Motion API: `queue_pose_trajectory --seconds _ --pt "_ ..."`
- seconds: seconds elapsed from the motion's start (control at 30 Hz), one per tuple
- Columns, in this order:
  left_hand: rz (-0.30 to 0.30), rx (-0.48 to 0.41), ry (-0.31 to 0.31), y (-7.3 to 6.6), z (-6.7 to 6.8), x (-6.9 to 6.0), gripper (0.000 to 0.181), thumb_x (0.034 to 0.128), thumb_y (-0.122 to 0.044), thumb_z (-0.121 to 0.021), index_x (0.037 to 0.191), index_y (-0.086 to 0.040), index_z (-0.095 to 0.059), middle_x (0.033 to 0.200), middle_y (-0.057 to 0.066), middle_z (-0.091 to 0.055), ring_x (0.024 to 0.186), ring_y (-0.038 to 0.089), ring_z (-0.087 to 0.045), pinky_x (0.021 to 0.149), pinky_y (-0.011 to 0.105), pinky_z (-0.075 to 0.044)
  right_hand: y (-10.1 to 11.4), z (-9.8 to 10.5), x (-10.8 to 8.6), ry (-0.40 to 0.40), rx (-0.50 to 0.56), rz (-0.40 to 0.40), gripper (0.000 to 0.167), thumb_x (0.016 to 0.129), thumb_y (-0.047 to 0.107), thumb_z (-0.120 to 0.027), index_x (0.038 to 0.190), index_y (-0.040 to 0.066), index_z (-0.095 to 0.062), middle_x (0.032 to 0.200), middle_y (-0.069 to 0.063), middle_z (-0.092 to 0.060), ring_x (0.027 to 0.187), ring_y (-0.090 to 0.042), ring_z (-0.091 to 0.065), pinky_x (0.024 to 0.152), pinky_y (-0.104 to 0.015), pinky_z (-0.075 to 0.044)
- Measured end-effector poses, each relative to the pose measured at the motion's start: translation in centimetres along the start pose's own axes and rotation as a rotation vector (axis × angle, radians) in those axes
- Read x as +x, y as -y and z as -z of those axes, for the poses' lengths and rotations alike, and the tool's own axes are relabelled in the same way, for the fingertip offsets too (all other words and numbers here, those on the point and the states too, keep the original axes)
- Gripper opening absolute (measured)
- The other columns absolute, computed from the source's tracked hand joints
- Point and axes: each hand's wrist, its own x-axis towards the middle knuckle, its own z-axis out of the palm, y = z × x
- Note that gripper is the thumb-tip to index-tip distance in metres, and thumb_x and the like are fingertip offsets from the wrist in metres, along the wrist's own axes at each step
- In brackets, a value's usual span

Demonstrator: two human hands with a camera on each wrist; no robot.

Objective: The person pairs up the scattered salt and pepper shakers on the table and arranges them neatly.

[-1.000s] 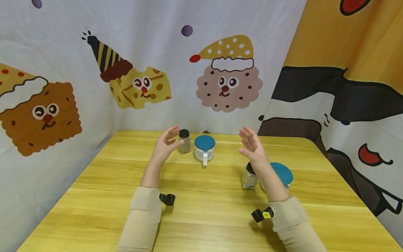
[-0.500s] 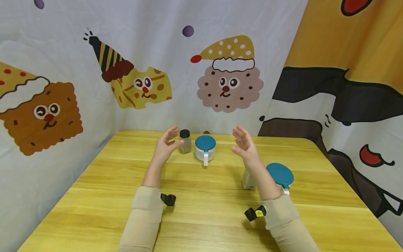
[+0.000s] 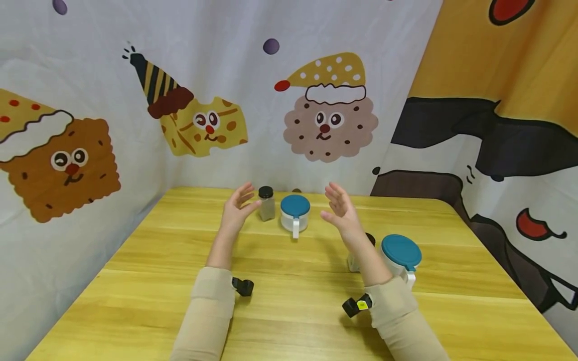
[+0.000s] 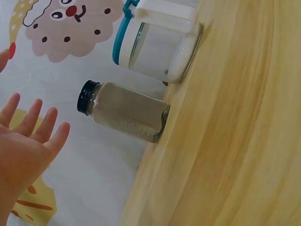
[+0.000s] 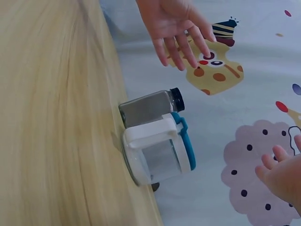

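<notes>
My left hand [image 3: 237, 209] hovers over the table with its fingers extended and thumb apart, holding nothing. Just right of it stands an upright clear square bottle with a black cap [image 3: 267, 204]; the left wrist view shows a gap between the hand and this bottle [image 4: 129, 110]. Beside that is a clear jar with a teal lid and white handle [image 3: 295, 215]. My right hand [image 3: 344, 215], in the air to the jar's right, is also spread and holds nothing. Below it, my right forearm partly hides a second black-capped bottle [image 3: 353, 263].
A second teal-lidded jar [image 3: 401, 250] with a white handle stands right of my right forearm. The wooden table [image 3: 289, 301] ends at the back against a white cloth [image 3: 262, 170] printed with cartoon figures. A black wrist camera [image 3: 356, 305] sits by my right cuff.
My right hand has moved left through the air, closer to the back jar, and its forearm now covers the second bottle differently. The left hand has stayed almost still.
</notes>
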Motion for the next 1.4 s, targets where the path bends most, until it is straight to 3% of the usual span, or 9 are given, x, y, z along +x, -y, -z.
queue_pose_trajectory --seconds 0.2,0.43,0.67,0.83,1.17,1.4 --pt "0.02 -0.028 -0.046 0.4 0.0 0.1 0.059 0.0876 -0.005 -0.069 0.141 -0.006 -0.045 0.138 0.012 -0.048 0.126 0.029 -0.044 0.103 0.041 -0.036 -0.6 -0.6 0.2 -0.025 -0.032 -0.042 0.077 0.088 0.01 -0.068 0.15 0.006 -0.023 0.151 -0.013 -0.029 0.139 -0.028 -0.024 0.113 -0.038 -0.016" --pt "0.02 -0.044 -0.06 0.6 0.0 0.9 0.059 0.0878 -0.004 -0.069 0.142 -0.006 -0.044 0.139 0.01 -0.047 0.126 0.027 -0.044 0.102 0.039 -0.037 -1.6 -1.4 1.0 -0.055 -0.089 -0.097 0.076 0.088 0.011 -0.068 0.15 0.011 -0.024 0.151 -0.01 -0.029 0.138 -0.026 -0.025 0.113 -0.039 -0.017" --pt "-0.003 0.028 -0.042 1.1 0.1 1.8 0.059 0.0874 -0.011 -0.071 0.141 -0.008 -0.046 0.138 0.01 -0.049 0.126 0.028 -0.044 0.103 0.042 -0.035 -2.2 -1.8 1.6 -0.076 -0.131 -0.134 0.081 0.086 0.006 -0.071 0.151 0.007 -0.022 0.152 -0.016 -0.026 0.14 -0.031 -0.022 0.113 -0.043 -0.015" --pt "0.011 0.068 -0.034 1.5 0.2 2.3 0.059 0.0877 -0.013 -0.072 0.141 -0.009 -0.046 0.139 0.01 -0.048 0.129 0.034 -0.04 0.103 0.044 -0.034 -2.9 -1.9 2.0 -0.095 -0.16 -0.164 0.083 0.085 0.007 -0.073 0.151 0.006 -0.022 0.152 -0.017 -0.026 0.139 -0.032 -0.022 0.113 -0.043 -0.016" --pt "0.04 0.145 0.0 1.9 0.3 3.2 0.063 0.0873 -0.021 -0.073 0.143 -0.012 -0.045 0.141 0.008 -0.046 0.13 0.03 -0.039 0.106 0.045 -0.03 -5.5 -2.1 2.7 -0.16 -0.223 -0.185 0.083 0.084 0.014 -0.076 0.15 0.009 -0.025 0.15 -0.013 -0.03 0.138 -0.028 -0.027 0.112 -0.041 -0.02" --pt "0.082 0.154 -0.002 2.1 0.0 3.7 0.063 0.0883 -0.018 -0.072 0.143 -0.011 -0.043 0.141 0.01 -0.046 0.13 0.029 -0.039 0.107 0.045 -0.028 -6.6 -2.2 2.8 -0.148 -0.234 -0.197 0.087 0.083 0.013 -0.076 0.151 0.007 -0.022 0.151 -0.014 -0.028 0.138 -0.028 -0.025 0.112 -0.043 -0.019"
